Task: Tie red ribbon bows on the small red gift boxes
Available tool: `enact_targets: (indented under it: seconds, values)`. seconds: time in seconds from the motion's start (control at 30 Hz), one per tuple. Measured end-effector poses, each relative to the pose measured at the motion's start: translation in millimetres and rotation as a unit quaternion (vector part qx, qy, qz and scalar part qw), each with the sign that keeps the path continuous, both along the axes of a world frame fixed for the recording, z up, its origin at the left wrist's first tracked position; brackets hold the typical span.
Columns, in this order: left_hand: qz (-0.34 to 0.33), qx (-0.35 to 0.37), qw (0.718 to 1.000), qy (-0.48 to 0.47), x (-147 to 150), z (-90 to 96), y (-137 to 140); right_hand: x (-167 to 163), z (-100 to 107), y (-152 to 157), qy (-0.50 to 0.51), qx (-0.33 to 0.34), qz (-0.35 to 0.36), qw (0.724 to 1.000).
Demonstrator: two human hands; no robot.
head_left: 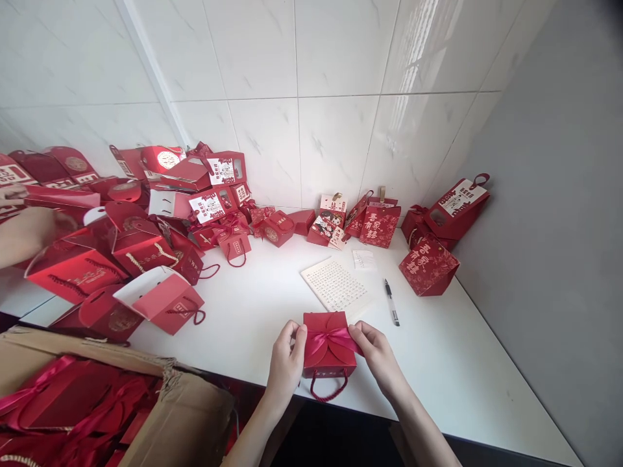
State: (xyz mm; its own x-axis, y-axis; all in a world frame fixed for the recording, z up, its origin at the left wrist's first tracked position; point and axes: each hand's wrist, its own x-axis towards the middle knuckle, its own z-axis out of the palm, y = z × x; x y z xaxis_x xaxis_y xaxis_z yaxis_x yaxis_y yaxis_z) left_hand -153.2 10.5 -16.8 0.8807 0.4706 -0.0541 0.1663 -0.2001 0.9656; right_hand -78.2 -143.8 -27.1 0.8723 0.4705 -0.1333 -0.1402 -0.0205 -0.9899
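Note:
A small red gift box [331,360] with petal-shaped top flaps sits at the front edge of the white table, its dark red rope handle hanging toward me. Across its top a magenta ribbon [332,337] is tied in a bow. My left hand [287,357] is closed at the box's left side, thumb and curled fingers pinching the ribbon's left part. On the other side my right hand [374,350] pinches the ribbon's right part between thumb and fingers. The fingertips of both hands are partly hidden.
Beyond the box lie a printed sheet [335,285], a small white slip [364,260] and a pen [391,302]. Red gift boxes [146,250] crowd the left and back. A cardboard carton [180,415] of red boxes stands lower left. Another person's arm [24,237] reaches in at left.

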Motion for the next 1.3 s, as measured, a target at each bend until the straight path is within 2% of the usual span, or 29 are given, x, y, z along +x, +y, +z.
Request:
enact_targets:
  seconds: [0.13,0.27,0.4,0.53,0.6,0.7,0.8,0.87,0.93,1.17,1.3]
  values:
    - [0.019,-0.043,0.999,0.001,1,-3.5,1,-4,4,-5,0.001,-0.023,0.009,1.0]
    - [0.0,-0.066,0.998,-0.01,0,-1.4,3,-10,14,-16,-0.047,-0.096,0.061,0.992]
    - [-0.008,-0.043,0.999,-0.011,-3,1.2,-1,-21,24,-23,-0.074,-0.147,0.06,0.985]
    - [0.005,-0.015,1.0,-0.004,-6,-1.9,-7,-33,33,-26,-0.032,-0.191,0.111,0.975]
    - [0.015,0.002,1.0,-0.011,-6,-3.6,-5,-36,35,-26,-0.007,-0.193,0.137,0.972]
    - [0.014,0.088,0.992,-0.084,-4,0.9,3,-37,35,-27,0.001,-0.17,0.154,0.973]
    - [-0.112,0.174,0.972,-0.115,2,15.1,13,-34,34,-27,-0.035,-0.176,0.158,0.971]
    - [-0.196,0.196,0.957,-0.083,7,24.1,16,-32,35,-27,-0.063,-0.197,0.154,0.966]
    - [-0.229,0.193,0.952,-0.059,12,27.9,16,-31,36,-27,-0.074,-0.207,0.15,0.964]
    - [-0.183,0.153,0.97,-0.041,16,16.5,10,-35,32,-25,-0.084,-0.188,0.15,0.967]
    - [-0.17,0.143,0.975,-0.029,17,18.0,10,-34,32,-27,-0.093,-0.183,0.156,0.966]
